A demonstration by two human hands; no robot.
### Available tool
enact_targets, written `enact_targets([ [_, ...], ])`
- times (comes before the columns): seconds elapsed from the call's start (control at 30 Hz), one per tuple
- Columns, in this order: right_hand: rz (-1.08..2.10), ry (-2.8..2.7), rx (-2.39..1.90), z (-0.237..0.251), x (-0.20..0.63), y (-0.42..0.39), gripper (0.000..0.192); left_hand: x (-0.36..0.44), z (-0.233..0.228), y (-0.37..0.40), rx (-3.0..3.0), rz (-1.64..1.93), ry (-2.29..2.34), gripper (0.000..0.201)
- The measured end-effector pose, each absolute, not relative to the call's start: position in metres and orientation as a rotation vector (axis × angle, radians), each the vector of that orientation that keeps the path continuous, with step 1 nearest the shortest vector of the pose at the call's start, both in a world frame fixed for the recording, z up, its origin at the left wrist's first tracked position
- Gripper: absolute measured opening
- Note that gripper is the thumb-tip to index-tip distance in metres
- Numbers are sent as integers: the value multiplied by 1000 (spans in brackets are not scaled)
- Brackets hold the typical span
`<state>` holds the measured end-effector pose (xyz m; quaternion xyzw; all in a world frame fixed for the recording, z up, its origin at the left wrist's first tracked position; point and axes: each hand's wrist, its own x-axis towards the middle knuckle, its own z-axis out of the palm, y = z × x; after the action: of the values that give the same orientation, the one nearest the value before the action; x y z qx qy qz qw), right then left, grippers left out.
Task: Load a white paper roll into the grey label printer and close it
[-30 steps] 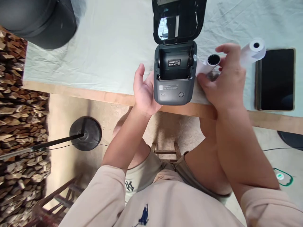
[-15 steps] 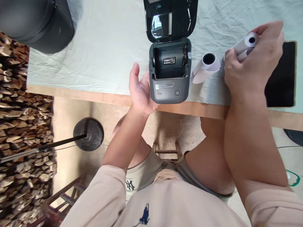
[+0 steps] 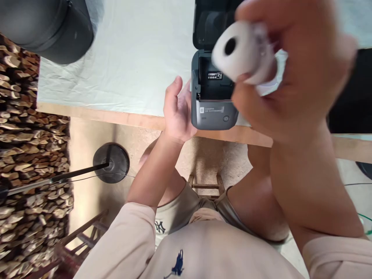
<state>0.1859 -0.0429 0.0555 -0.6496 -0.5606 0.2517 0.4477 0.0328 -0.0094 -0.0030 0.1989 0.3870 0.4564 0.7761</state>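
Note:
A dark grey label printer (image 3: pixel 214 121) sits at the table's front edge with its lid up and its paper bay exposed. My left hand (image 3: pixel 180 108) holds the printer from its left side, thumb apart and fingers partly hidden beneath it. Above the bay's right side, my right hand (image 3: pixel 293 73) grips a white paper roll (image 3: pixel 247 52) between thumb and fingers. The roll's round end with its dark core hole faces left, and motion blurs both roll and hand. The right hand hides the printer's right side and most of the lid.
A black cylindrical object (image 3: pixel 49 31) stands at the table's back left. A black flat panel (image 3: pixel 353 93) lies at the right, partly behind my arm. Pale cloth (image 3: pixel 122 62) covers the wooden-edged table. Below are a round stand base (image 3: pixel 110 162) and stacked firewood (image 3: pixel 26 155).
My right hand has lifted the paper roll from the right and carried it left, over the printer. The left hand stays at the printer. The second roll beside the printer is now largely covered.

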Motion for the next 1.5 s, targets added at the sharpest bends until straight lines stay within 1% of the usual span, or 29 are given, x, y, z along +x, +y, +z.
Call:
enact_targets([
  [0.03,510,-1585,-1607,55,182,-42,50,33,-3,-10,429,986,859,59],
  [0.1,273,-1886,-1623,51,178,-38,46,33,-3,-12,420,987,888,58],
  [0.17,172,-1923,-1683,46,180,-34,37,33,-3,-12,402,999,908,58],
  [0.33,153,-1919,-1754,43,186,-30,30,32,-5,-11,376,1002,922,54],
  [0.53,147,-1959,-1791,49,187,-29,32,30,-9,-11,399,996,873,48],
  [0.63,208,-1956,-1797,46,186,-27,21,29,-10,-11,416,979,850,47],
  [0.7,197,-1964,-1728,42,186,-27,14,29,-9,-10,418,983,871,47],
  [0.77,116,-1949,-1581,37,186,-28,9,30,-8,-10,437,983,888,47],
  [0.83,26,-1930,-1408,34,185,-31,8,30,-7,-10,520,963,833,45],
  [0.9,-2,-1950,-1278,31,182,-33,11,29,-9,-11,635,941,733,37],
  [0.97,40,-1997,-1193,29,180,-35,12,28,-10,-12,714,933,662,22],
  [1.03,100,-1978,-1106,27,178,-34,18,27,-11,-13,737,925,661,11],
  [1.07,121,-1922,-1068,26,178,-33,24,28,-10,-14,742,920,670,13],
  [1.13,117,-1723,-1091,25,178,-30,33,30,-7,-16,755,927,698,26],
  [1.17,111,-1608,-1152,24,179,-28,31,32,-5,-17,759,933,719,33],
  [1.23,154,-1420,-1253,25,179,-25,16,35,-1,-19,769,940,746,49],
  [1.27,216,-1365,-1272,26,179,-23,15,36,0,-20,773,942,754,58],
  [1.33,378,-1290,-1225,30,177,-22,31,37,1,-21,779,955,734,75],
  [1.37,435,-1259,-1189,32,176,-21,32,36,1,-21,776,973,714,82],
  [1.43,491,-1206,-1145,39,173,-22,30,36,-1,-20,764,1005,682,93],
  [1.5,510,-1194,-1130,44,170,-25,26,35,-3,-19,767,1006,667,99],
])
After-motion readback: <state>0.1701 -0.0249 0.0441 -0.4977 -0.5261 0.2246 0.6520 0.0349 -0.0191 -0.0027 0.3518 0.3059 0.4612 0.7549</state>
